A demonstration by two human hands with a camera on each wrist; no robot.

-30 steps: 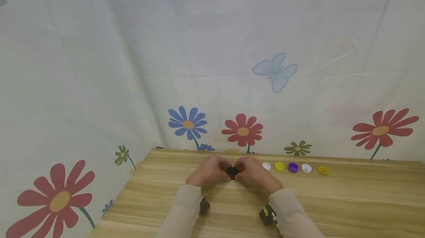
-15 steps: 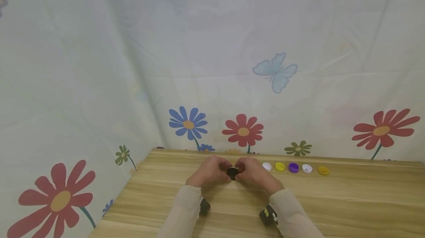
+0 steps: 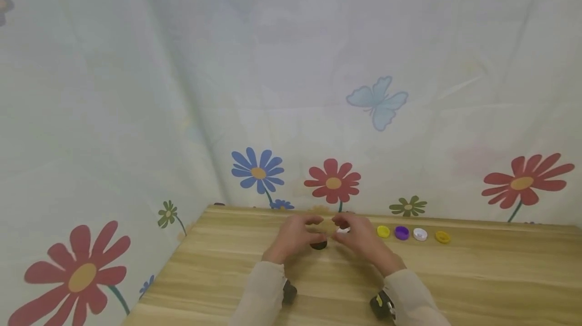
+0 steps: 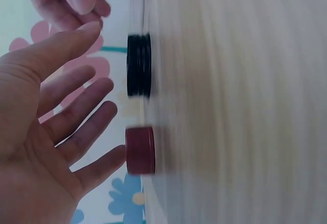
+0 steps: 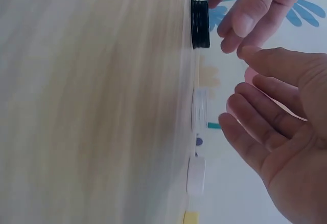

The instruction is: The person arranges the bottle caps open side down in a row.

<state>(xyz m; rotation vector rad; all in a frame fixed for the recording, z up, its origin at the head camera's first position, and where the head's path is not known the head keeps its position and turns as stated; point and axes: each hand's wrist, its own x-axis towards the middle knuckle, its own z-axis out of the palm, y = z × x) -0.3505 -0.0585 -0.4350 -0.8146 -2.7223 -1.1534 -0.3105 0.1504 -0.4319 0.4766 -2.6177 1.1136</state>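
Grasping nothing with left hand (image 3: 295, 236) or right hand (image 3: 360, 237) near black ridged cap (image 4: 139, 65) (resting flat on wood-grain table (image 3: 336, 288), so presumably needing no steadying).

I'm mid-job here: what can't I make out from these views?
Red lid, head view: hidden by the left hand.
Black lid, head view: partly covered by that hand.
Clear lid, head view: partly behind the right hand.
Yellow lid, right wrist view: cut off by bottom edge.
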